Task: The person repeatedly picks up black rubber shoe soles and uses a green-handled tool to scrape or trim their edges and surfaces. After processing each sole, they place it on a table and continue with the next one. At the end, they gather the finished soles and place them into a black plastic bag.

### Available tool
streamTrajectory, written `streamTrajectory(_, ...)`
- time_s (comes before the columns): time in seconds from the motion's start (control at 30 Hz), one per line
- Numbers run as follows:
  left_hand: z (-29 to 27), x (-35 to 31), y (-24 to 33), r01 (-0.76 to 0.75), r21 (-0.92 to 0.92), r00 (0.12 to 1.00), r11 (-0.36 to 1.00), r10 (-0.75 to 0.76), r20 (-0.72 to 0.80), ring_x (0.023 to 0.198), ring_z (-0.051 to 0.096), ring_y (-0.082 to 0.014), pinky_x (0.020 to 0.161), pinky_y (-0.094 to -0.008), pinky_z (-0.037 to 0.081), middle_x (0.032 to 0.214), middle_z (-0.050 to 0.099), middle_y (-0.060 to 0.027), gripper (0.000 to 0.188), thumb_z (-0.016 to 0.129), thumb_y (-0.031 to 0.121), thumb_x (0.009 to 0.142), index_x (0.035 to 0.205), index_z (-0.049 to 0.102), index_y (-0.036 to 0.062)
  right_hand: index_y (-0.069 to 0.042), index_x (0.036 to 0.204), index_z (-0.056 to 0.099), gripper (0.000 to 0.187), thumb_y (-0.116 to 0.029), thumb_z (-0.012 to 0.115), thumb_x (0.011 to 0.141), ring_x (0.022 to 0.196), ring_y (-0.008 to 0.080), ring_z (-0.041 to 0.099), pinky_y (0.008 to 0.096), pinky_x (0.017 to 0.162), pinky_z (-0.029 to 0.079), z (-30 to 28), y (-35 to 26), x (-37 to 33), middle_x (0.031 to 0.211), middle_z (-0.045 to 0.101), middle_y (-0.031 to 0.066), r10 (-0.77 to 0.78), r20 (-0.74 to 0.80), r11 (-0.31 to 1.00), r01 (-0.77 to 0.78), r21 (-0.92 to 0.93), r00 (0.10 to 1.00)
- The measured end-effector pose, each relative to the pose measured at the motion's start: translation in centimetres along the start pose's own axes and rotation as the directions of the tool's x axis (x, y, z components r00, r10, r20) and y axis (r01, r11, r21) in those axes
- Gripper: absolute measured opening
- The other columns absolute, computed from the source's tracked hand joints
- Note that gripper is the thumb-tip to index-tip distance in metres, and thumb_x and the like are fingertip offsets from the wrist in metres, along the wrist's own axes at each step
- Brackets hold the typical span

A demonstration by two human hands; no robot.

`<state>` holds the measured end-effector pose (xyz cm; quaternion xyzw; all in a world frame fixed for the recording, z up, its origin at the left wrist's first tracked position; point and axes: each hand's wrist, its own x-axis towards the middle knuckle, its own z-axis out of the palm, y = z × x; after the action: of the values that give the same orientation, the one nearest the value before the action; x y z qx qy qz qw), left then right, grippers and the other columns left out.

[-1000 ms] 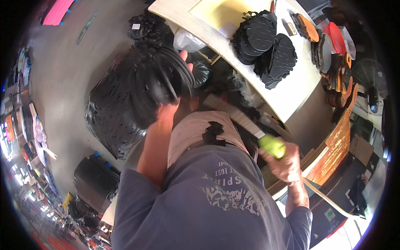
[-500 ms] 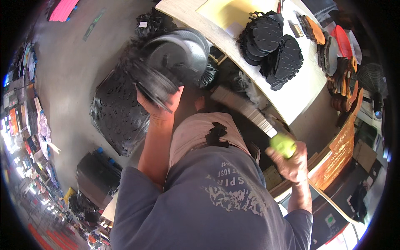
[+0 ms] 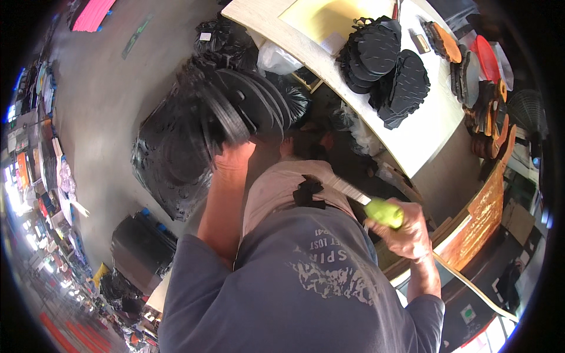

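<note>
"Recording the left grip (image 3: 234, 153) first: what does it hold?"
"Fingers close on the lower edge of a fanned bunch of black flat pieces (image 3: 259, 97). Bunch raised ahead of the person's left side; outlines smeared by motion, fingers mostly hidden."
"Right grip (image 3: 406, 234)?"
"Wrapped firmly round the lime-green handle (image 3: 385, 213) of a tool (image 3: 356, 193). Pale, narrow length points up and left, toward the light trousers (image 3: 273, 187); blurred, kind cannot be told."
"Nearest the bunch?"
"Behind it in view, a dark bundle (image 3: 156, 162) on the floor (image 3: 106, 117). Contact cannot be told. Black bags (image 3: 226, 42) lie just beyond."
"Farther out?"
"Ahead and right, a pale surface (image 3: 412, 150). Two black stacks on it, side by side: one rounded (image 3: 376, 50), one slanted (image 3: 403, 88). Near its right edge, a red oval piece (image 3: 484, 57)."
</note>
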<state>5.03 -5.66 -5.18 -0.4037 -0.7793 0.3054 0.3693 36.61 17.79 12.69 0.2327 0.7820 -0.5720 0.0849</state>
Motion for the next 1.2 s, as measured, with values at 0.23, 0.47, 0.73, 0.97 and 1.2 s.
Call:
streamTrajectory(0.23,-3.9,4.2,-2.4,-0.223,0.887,0.971,-0.405,-0.015,0.238,0.158,-0.006,-0.0372,0.128,-0.0546,-0.009,0.167,0.030,-0.0131,0.052,0.041,0.037,0.109,0.149,0.050,0.0063,-0.003,0.105,0.076,0.022,-0.010,0.084,0.086,0.074,0.0149,0.071,0.0294,0.066,0.055,0.3,-0.2,0.0,0.088,0.075,0.0078,0.120,-0.116,0.991,-0.111,0.079,0.986)
streamTrajectory(0.47,-4.9,5.1,-3.7,-0.038,0.478,0.929,-0.877,0.145,0.341,0.157,0.015,-0.0381,0.126,-0.0601,0.010,0.167,0.030,-0.0132,0.064,0.056,0.038,0.105,0.159,0.035,0.0107,-0.002,0.100,0.074,0.022,-0.013,0.086,0.084,0.072,0.0164,0.071,0.0303,0.065,0.055,0.7,-0.6,0.1,0.083,0.074,0.0088,0.039,-0.127,0.997,-0.029,0.077,0.991)
streamTrajectory(0.73,-2.0,3.8,-1.2,0.008,0.990,0.983,0.139,0.182,-0.033,0.157,0.015,-0.0391,0.127,-0.0547,0.014,0.168,0.026,-0.0126,0.062,0.054,0.040,0.106,0.158,0.037,0.0111,-0.004,0.092,0.074,0.017,-0.010,0.086,0.083,0.068,0.0156,0.069,0.0318,0.062,0.053,0.9,-0.5,0.4,0.079,0.074,0.0046,-0.135,0.046,0.985,0.139,-0.100,0.990)
streamTrajectory(0.97,-0.9,2.1,-0.9,0.011,0.892,0.991,0.451,0.112,-0.069,0.157,0.012,-0.0414,0.128,-0.0546,0.008,0.170,0.023,-0.0084,0.056,0.049,0.041,0.108,0.155,0.042,0.0113,-0.002,0.106,0.076,0.017,-0.009,0.080,0.090,0.070,0.0118,0.065,0.0264,0.065,0.052,0.6,-1.0,0.5,0.084,0.073,0.0060,0.018,-0.037,0.999,-0.019,-0.042,0.999)
streamTrajectory(1.2,-2.0,4.1,-2.2,-0.045,0.870,0.996,-0.491,-0.093,-0.001,0.158,0.005,-0.0378,0.127,-0.0521,-0.009,0.166,0.033,-0.0026,0.057,0.033,0.046,0.111,0.153,0.046,0.0100,-0.001,0.103,0.075,0.020,-0.010,0.083,0.087,0.072,0.0147,0.070,0.0280,0.064,0.053,0.3,-1.0,1.1,0.086,0.074,0.0085,0.058,-0.028,0.998,-0.057,0.010,0.998)
